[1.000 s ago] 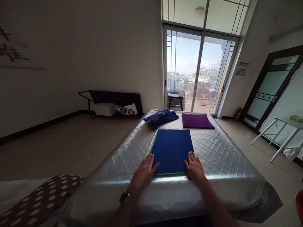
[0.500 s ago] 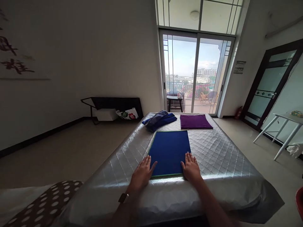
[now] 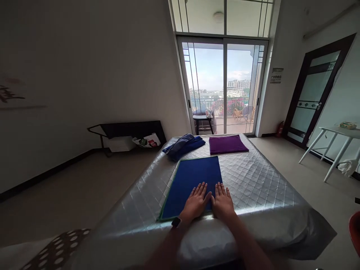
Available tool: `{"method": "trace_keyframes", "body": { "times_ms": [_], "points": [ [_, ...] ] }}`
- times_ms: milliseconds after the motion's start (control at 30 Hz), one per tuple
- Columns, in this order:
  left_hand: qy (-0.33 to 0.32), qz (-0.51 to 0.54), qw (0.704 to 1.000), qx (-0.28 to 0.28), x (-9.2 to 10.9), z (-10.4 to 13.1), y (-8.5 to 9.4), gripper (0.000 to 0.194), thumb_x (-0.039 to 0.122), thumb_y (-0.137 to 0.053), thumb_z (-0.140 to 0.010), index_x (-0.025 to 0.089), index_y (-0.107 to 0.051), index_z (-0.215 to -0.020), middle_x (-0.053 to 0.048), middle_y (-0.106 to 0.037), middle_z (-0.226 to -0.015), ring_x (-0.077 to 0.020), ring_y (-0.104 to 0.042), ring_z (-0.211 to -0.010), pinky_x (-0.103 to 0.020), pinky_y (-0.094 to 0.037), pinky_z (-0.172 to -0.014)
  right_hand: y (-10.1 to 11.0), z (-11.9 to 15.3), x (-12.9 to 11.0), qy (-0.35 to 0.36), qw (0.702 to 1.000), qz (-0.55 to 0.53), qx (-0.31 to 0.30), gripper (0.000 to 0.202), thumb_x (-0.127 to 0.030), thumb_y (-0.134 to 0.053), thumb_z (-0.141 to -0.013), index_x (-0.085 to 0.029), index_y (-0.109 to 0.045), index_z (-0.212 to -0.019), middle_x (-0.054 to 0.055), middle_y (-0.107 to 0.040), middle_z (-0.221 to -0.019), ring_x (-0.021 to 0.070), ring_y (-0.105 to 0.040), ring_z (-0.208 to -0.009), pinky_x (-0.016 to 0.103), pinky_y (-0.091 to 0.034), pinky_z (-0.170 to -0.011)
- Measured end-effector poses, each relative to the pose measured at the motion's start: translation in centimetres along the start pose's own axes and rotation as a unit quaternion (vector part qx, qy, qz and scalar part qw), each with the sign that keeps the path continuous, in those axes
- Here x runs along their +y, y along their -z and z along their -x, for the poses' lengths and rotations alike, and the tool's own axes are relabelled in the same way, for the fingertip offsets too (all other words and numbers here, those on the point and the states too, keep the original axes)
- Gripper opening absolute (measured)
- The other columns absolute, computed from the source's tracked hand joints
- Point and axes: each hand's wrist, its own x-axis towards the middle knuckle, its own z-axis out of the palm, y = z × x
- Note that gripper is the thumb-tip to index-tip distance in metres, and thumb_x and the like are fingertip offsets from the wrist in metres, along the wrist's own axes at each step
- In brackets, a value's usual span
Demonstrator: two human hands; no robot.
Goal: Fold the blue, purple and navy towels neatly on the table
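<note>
A blue cloth with green edging (image 3: 182, 187) lies flat on the silver quilted cover (image 3: 253, 187). My left hand (image 3: 197, 200) rests palm down on the cloth's right half, fingers stretched out. Beside it, my right hand (image 3: 222, 200) lies flat at the cloth's right edge, the two thumbs almost meeting. Neither hand grips anything. Farther back are a folded purple cloth (image 3: 228, 144) on the right and a crumpled dark blue garment (image 3: 184, 146) on the left.
A dark bench-like frame (image 3: 132, 131) with a white box and a bag stands on the floor at left. White table (image 3: 341, 130) at right, a red object (image 3: 354, 232) at the lower right edge, brown polka-dot fabric (image 3: 59, 249) at lower left.
My left hand has moved right across the blue cloth, close to my right hand. The cloth's near left corner now shows, reaching farther left. The view has shifted slightly.
</note>
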Motion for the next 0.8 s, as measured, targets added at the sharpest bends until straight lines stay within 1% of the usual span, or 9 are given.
{"method": "trace_keyframes", "body": {
  "times_ms": [133, 200, 233, 300, 367, 433, 567, 667, 800],
  "points": [
    [0.094, -0.031, 0.995, 0.004, -6.3, 4.0, 0.0, 0.063, 0.048, -0.018, -0.103, 0.016, -0.042, -0.152, -0.014, -0.037, -0.159, -0.0296, -0.031, -0.149, -0.052, -0.03, -0.119, -0.1, 0.0, -0.1, -0.005, 1.0, -0.014, 0.016, 0.065, -0.04, -0.023, -0.103, -0.006, -0.023, -0.158, 0.014, -0.019, -0.164, 0.023, -0.011, -0.154, 0.045, -0.009, -0.124],
    [0.119, -0.042, 0.992, 0.01, -9.1, 6.0, -0.2, 0.064, 0.048, -0.016, -0.102, 0.014, -0.043, -0.15, -0.016, -0.04, -0.157, -0.0311, -0.032, -0.148, -0.052, -0.032, -0.117, -0.1, 0.1, -0.1, -0.003, 1.0, -0.013, 0.018, 0.065, -0.04, -0.023, -0.103, -0.006, -0.023, -0.158, 0.014, -0.02, -0.164, 0.0231, -0.012, -0.154, 0.044, -0.01, -0.124],
    [0.125, -0.043, 0.991, 0.018, -10.1, 6.9, -0.3, 0.065, 0.048, -0.016, -0.102, 0.014, -0.043, -0.15, -0.017, -0.042, -0.157, -0.031, -0.033, -0.148, -0.052, -0.033, -0.117, -0.1, 0.1, 0.0, -0.003, 1.0, -0.009, 0.018, 0.065, -0.04, -0.023, -0.103, -0.006, -0.024, -0.158, 0.014, -0.02, -0.164, 0.0232, -0.012, -0.154, 0.044, -0.01, -0.124],
    [0.133, -0.035, 0.99, 0.037, -11.2, 8.0, -0.6, 0.065, 0.049, -0.015, -0.102, 0.015, -0.042, -0.151, -0.017, -0.043, -0.156, -0.03, -0.034, -0.148, -0.05, -0.034, -0.116, 0.1, 0.1, 0.0, -0.002, 1.0, 0.002, 0.012, 0.065, -0.04, -0.024, -0.103, -0.005, -0.024, -0.157, 0.015, -0.021, -0.164, 0.0235, -0.012, -0.154, 0.044, -0.011, -0.124],
    [0.146, -0.024, 0.988, 0.053, -11.3, 8.4, -1.0, 0.068, 0.053, -0.016, -0.101, 0.015, -0.039, -0.153, -0.017, -0.043, -0.156, -0.0292, -0.035, -0.147, -0.048, -0.034, -0.116, 0.2, 0.0, 0.0, -0.002, 1.0, 0.014, 0.006, 0.065, -0.04, -0.023, -0.103, -0.004, -0.024, -0.157, 0.015, -0.021, -0.164, 0.0234, -0.012, -0.154, 0.044, -0.011, -0.124],
    [0.157, -0.014, 0.985, 0.066, -10.8, 8.3, -1.3, 0.071, 0.058, -0.017, -0.101, 0.014, -0.035, -0.154, -0.016, -0.043, -0.156, -0.0288, -0.035, -0.147, -0.048, -0.033, -0.117, 0.3, -0.1, 0.1, -0.008, 1.0, 0.025, -0.002, 0.065, -0.04, -0.023, -0.103, -0.005, -0.023, -0.158, 0.015, -0.02, -0.164, 0.023, -0.012, -0.154, 0.044, -0.01, -0.124],
    [0.176, 0.006, 0.98, 0.091, -9.8, 7.9, -1.7, 0.076, 0.06, -0.016, -0.1, 0.011, -0.032, -0.155, -0.019, -0.039, -0.158, -0.0286, -0.033, -0.148, -0.048, -0.029, -0.119, 0.6, -0.3, 0.6, -0.014, 0.998, 0.042, -0.036, 0.066, -0.044, -0.023, -0.103, -0.009, -0.021, -0.159, 0.012, -0.019, -0.165, 0.0216, -0.011, -0.154, 0.044, -0.008, -0.124],
    [0.186, 0.018, 0.977, 0.103, -9.3, 7.8, -1.6, 0.079, 0.062, -0.016, -0.099, 0.009, -0.033, -0.155, -0.019, -0.037, -0.159, -0.0283, -0.032, -0.149, -0.048, -0.027, -0.121, 1.6, -1.0, 0.7, -0.015, 0.997, 0.054, -0.056, 0.066, -0.045, -0.02, -0.103, -0.01, -0.023, -0.159, 0.01, -0.02, -0.164, 0.0204, -0.013, -0.154, 0.042, -0.008, -0.124],
    [0.209, 0.036, 0.971, 0.108, -8.6, 7.7, -1.1, 0.085, 0.067, -0.017, -0.097, 0.006, -0.038, -0.152, -0.018, -0.037, -0.158, -0.0289, -0.033, -0.148, -0.046, -0.028, -0.121, 3.4, -3.2, 0.1, -0.03, 0.996, 0.073, -0.049, 0.064, -0.04, -0.018, -0.103, -0.006, -0.022, -0.158, 0.012, -0.019, -0.165, 0.019, -0.012, -0.154, 0.04, -0.009, -0.124]
  ]
}}
